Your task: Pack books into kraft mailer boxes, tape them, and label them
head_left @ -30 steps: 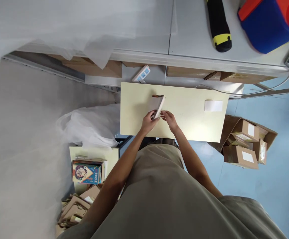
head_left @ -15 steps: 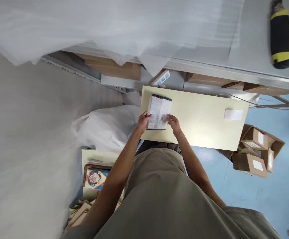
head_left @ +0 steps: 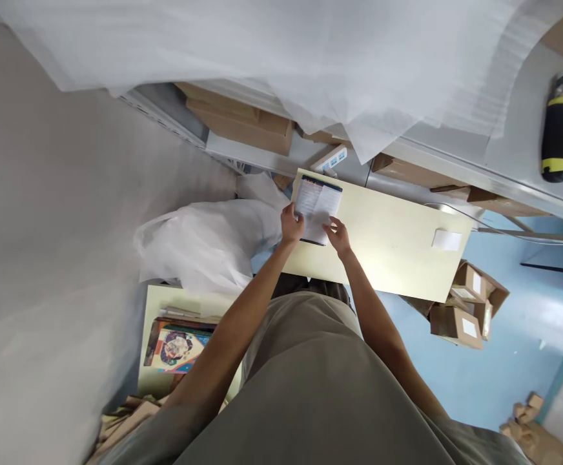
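Note:
A book point(head_left: 316, 205) with a white printed face and dark blue edges lies on a narrow pale yellow board point(head_left: 383, 232), near its left end. My left hand point(head_left: 292, 224) grips the book's left edge, its thumb on the printed face and its other fingers partly hidden. At the lower right edge of the book is my right hand point(head_left: 338, 236), fingers bent and apart, the tips over or touching the white face. I cannot tell whether a loose sheet covers part of the book.
A white plastic sack point(head_left: 208, 242) bulges left of the board. Picture books point(head_left: 179, 349) are stacked below it. Cartons point(head_left: 460, 316) stand on the blue floor at right. Overhead, white sheeting point(head_left: 262, 51) drapes over a bench holding a utility knife point(head_left: 557, 132). A white slip point(head_left: 446, 239) lies at the board's right end.
The view has shifted and turned slightly. My left hand has moved up the book's left edge with its thumb further in. My right hand's fingers have spread a little.

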`<state>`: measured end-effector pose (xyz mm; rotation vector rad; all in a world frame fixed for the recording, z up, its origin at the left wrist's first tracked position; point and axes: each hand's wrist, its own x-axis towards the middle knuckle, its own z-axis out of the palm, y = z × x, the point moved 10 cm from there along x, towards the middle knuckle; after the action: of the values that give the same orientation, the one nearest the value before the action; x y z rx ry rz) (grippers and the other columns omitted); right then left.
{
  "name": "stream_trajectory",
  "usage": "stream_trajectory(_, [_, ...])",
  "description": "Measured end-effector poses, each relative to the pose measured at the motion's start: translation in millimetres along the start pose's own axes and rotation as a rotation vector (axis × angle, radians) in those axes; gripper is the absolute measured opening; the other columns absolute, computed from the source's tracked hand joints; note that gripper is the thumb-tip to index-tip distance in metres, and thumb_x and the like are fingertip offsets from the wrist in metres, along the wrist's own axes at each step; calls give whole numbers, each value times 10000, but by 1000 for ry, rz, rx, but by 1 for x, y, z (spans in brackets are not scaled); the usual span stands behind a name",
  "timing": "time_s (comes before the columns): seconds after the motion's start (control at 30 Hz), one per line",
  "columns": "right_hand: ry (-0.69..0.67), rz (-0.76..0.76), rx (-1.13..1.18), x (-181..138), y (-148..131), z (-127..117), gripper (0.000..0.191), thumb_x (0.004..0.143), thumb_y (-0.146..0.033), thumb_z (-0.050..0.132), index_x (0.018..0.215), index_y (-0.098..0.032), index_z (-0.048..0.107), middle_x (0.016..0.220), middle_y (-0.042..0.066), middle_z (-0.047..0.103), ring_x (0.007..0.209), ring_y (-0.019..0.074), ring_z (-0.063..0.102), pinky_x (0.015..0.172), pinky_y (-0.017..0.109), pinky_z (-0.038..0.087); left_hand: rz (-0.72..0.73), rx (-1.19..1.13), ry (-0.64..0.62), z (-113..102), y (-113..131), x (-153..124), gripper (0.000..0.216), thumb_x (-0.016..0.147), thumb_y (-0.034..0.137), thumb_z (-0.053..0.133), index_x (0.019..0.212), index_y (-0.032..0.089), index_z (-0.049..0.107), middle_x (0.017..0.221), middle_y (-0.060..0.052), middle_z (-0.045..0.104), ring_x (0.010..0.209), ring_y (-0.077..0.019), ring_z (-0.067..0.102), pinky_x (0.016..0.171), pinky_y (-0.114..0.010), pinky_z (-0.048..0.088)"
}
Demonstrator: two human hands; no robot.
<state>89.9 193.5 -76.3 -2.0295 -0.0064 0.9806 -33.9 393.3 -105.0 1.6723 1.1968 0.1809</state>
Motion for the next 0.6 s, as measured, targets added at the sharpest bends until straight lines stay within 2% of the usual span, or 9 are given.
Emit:
stream_trajectory(0.13, [-44,-40,-55,-9,-9,1,742,797,-560,844,1438,-210,716,1621,183,621,1434,378,640,1107,505,594,56,-41,-32,0,4,-17,548,910,219,680,1457,180,676,1599,-192,638,1555,-366,546,1356,-554,382])
stream_trajectory(0.3, [-135,-87,-99,-27,-26,-1,838,785,-660,841,1476,-208,698,1547,180,692,1444,383,645,1120,514,580,43,-189,-70,-24,-4,-58,509,969,282,650,1465,174,689,1549,-189,690,1423,-355,682,1232,-525,540])
stream_trajectory(0.47, [-244,-186,-127,-63,-44,-5,733,846,-670,800,1432,-238,715,1633,151,633,1450,332,643,1142,482,564,61,-285,-19,-59,-21,-123,441,967,285,626,1383,198,747,1426,-151,776,1278,-318,772,1155,-498,607])
stream_trajectory(0.6, [-386,-226,-136,-110,-37,-2,627,837,-662,815,1302,-244,761,1447,130,761,1328,307,723,1146,480,561,30,-312,49,-77,-37,-188,382,949,263,636,1296,193,779,1326,-141,819,1211,-309,791,1102,-476,636])
